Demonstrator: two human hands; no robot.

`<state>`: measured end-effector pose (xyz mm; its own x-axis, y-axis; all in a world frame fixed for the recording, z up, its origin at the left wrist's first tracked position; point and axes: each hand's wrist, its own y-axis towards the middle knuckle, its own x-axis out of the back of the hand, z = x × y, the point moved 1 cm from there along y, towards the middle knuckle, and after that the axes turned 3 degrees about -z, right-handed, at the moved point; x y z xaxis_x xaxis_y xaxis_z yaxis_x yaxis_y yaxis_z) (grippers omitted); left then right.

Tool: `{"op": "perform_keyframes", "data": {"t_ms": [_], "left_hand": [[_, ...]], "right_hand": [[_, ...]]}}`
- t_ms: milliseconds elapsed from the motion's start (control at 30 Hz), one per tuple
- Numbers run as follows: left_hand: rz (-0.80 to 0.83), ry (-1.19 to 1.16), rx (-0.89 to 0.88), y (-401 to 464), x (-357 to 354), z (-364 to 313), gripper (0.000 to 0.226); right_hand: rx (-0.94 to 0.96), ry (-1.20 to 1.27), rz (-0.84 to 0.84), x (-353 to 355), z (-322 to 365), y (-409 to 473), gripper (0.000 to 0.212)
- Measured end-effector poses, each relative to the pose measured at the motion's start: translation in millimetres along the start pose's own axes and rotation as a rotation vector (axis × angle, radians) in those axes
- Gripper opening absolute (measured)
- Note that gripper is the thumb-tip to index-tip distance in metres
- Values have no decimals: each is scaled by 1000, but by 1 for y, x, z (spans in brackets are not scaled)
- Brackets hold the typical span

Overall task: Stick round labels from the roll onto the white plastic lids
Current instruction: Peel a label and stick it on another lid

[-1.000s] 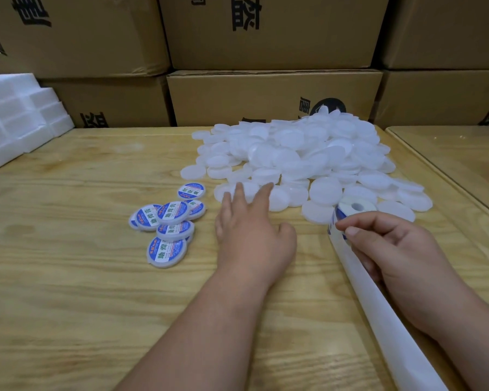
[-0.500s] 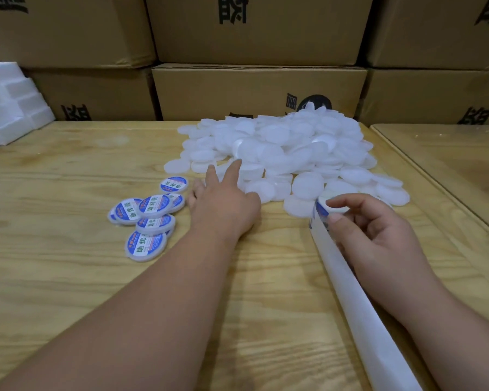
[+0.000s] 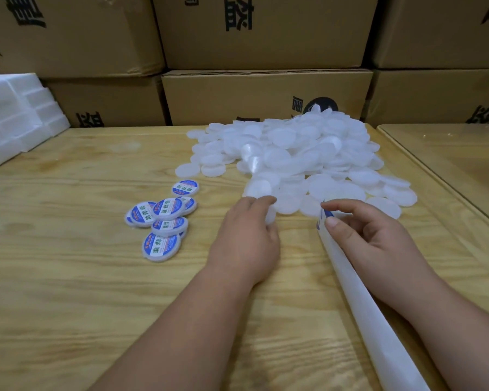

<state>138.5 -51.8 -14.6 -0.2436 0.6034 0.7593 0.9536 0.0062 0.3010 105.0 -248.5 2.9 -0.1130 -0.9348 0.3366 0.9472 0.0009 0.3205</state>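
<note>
**White plastic lids heaped on the table, one held at the near edge of the pile**

White plastic lids [image 3: 294, 153] are seen piled in a broad, loose heap on the far middle of the wooden table [image 3: 68, 277]. They are round, flat and milky, slightly translucent, and many are overlapped or tilted against one another; a few are spread singly along the near rim of the heap. One lid [image 3: 269, 214] is gripped at the heap's near left edge by the left hand [image 3: 244, 241], whose fingers are curled round it so that only a sliver of white is shown past the knuckles.

A small cluster of labelled lids [image 3: 164, 218] is laid to the left of that hand, apart from the plain heap. Each is topped with a round label printed in blue, white and green with characters on it, and several are stacked on each other.

The label roll [image 3: 323, 213] is held by the right hand [image 3: 378, 244] just beside the heap's near edge; thumb and forefinger are pinched on its blue-printed end. A long white backing strip [image 3: 364, 306] is trailed from it toward the near right.

Brown cardboard boxes [image 3: 266, 97] are stacked behind the table, and white foam blocks [image 3: 14, 117] are set at the far left.
</note>
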Motion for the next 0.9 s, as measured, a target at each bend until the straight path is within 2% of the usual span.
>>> {"op": "perform_keyframes", "data": {"t_ms": [100,233,367,600,733,900], "left_hand": [[1,-21,-26,-14,3,-5,52],[46,-51,-48,-16,5,-11,53],[93,-117,-41,-9,9,-9,53],[126,-154,-30,-8,7,-7,56],[147,-136,-14,-7,6,-5,54],[146,-145,-30,-6,5,-3,39]], "right_hand": [[0,-5,19,0,2,1,19],[-30,-15,75,0,2,-1,34],[-35,7,41,-2,3,-1,10],[-79,-2,-91,-2,4,2,11],[-162,13,-81,1,0,3,15],[-181,8,-61,7,0,1,8]]}}
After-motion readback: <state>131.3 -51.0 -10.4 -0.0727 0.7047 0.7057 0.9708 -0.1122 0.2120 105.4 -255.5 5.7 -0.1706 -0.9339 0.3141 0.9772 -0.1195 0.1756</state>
